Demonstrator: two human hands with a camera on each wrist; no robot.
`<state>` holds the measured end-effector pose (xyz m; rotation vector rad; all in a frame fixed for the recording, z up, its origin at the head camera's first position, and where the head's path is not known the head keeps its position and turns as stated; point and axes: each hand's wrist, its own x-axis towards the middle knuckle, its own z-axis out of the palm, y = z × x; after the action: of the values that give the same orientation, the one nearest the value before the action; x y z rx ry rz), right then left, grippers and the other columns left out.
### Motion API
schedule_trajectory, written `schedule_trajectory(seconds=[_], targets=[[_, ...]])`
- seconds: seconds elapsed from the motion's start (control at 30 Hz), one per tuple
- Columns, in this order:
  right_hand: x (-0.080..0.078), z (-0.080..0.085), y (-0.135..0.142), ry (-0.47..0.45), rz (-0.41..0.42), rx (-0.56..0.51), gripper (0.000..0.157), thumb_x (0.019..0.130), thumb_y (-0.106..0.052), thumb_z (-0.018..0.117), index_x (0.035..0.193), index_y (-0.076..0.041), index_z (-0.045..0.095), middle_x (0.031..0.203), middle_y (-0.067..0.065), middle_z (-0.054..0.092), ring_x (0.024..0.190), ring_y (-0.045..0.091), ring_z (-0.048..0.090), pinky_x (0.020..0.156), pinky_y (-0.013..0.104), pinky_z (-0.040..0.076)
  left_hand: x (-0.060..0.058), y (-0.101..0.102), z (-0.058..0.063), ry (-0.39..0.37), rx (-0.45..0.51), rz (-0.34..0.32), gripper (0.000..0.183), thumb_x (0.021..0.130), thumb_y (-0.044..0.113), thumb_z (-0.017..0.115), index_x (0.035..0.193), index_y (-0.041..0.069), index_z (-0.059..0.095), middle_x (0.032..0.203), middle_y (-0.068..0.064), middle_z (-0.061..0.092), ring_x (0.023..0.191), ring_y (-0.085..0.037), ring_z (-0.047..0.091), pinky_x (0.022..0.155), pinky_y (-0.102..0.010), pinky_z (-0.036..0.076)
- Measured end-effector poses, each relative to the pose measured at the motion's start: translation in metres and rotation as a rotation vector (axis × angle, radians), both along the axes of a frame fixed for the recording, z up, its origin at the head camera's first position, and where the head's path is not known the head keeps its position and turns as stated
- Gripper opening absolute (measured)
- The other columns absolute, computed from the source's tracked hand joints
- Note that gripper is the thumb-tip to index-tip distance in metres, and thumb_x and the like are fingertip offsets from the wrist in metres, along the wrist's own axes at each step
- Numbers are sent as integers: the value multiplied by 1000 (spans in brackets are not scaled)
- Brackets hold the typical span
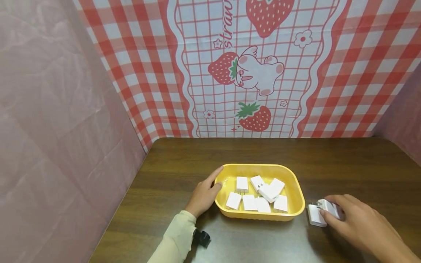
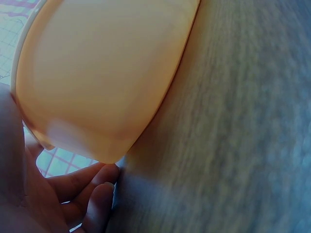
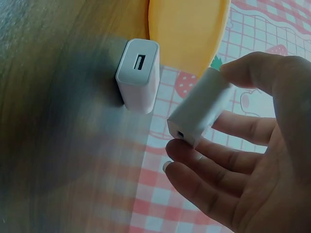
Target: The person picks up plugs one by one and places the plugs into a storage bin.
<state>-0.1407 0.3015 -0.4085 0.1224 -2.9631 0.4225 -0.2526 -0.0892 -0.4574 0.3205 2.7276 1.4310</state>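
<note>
A yellow plastic tub [image 1: 260,215] holds several white USB wall chargers [image 1: 233,200], some with metal prongs showing. At the tub's left end, my left hand [image 1: 203,197] grips the rim, thumb over the edge. The left wrist view shows its fingers curled against the outer wall of the tub [image 2: 102,73]. To the tub's right, my right hand [image 1: 358,219] pinches a white charger [image 3: 201,104] between thumb and fingers, tilted, its port end showing. Another white charger [image 3: 138,87] stands upright on the table close beside it, USB port facing up.
The brown wooden table [image 1: 184,157] extends around the tub. Behind it hangs a red-and-white checked cloth [image 1: 148,73] with strawberry prints, and a pink cloth [image 1: 65,146] covers the left side. A black strap [image 1: 201,238] sits at the left wrist.
</note>
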Motion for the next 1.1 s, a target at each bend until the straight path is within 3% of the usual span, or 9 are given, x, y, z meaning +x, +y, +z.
schedule_trajectory(seconds=[0.37,0.87,1.1], targets=[[2,-4,-9,130,14,-59,47,82,-43,80,112,-9,70,107,14,67,89,33,63,67,56,46,0,0,0,-2,-1,5,52,100,34,48,147,55,40,148,9,49,128,-19,51,102,-52,40],[0,-1,-20,180,40,-71,48,83,-44,79,114,-9,69,108,14,67,90,34,64,67,58,48,1,0,0,-7,12,4,51,100,35,49,147,55,41,148,8,50,130,-19,50,103,-52,40],[-2,2,-37,254,65,-97,42,82,-42,81,113,-16,69,106,6,66,84,26,62,63,51,47,1,1,0,-4,15,3,51,100,34,48,147,54,41,148,7,50,130,-20,51,102,-53,40]])
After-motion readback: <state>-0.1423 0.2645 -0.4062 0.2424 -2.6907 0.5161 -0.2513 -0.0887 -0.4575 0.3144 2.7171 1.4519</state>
